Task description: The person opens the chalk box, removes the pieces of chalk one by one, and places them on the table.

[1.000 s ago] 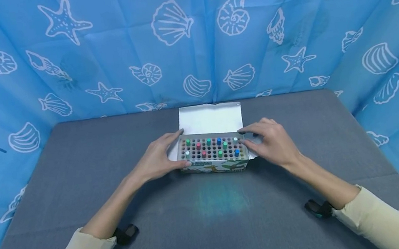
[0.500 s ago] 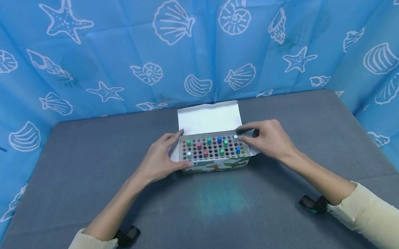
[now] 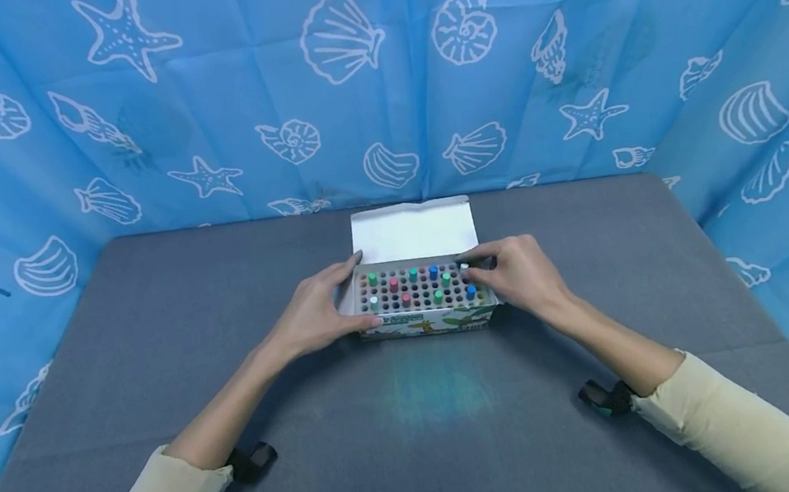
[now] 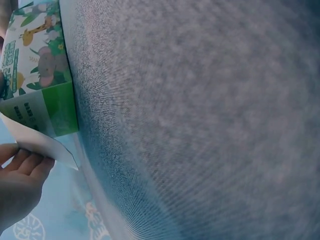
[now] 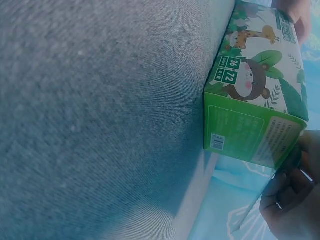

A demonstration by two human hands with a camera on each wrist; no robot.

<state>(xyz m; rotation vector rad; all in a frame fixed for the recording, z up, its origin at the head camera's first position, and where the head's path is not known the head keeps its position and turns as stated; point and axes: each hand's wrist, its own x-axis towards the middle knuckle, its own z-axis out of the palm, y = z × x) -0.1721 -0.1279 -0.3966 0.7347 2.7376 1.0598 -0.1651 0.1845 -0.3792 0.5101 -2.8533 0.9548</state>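
In the head view, a rectangular cardboard box with a white, animal-printed front (image 3: 427,324) sits on a table covered in dark grey cloth (image 3: 419,434), its white inner lid (image 3: 412,231) raised behind it. A grey insert with rows of round holes (image 3: 426,286) holds 10 short cylindrical sticks (image 3: 433,272) in white, green, teal, blue and pinkish red. The left hand (image 3: 313,311) grips the box's left end, thumb at the front edge, finger at the rear corner. At the right end, the right hand (image 3: 521,275) pinches a white cylindrical stick (image 3: 464,268) between thumb and forefinger.

In the left wrist view, bent fingers touch a white cardboard side flap (image 4: 40,142).

In the right wrist view, the box shows "36" and "72" beside a bear, and a green end panel (image 5: 250,130) with a barcode; the pinched stick cannot be made out there.
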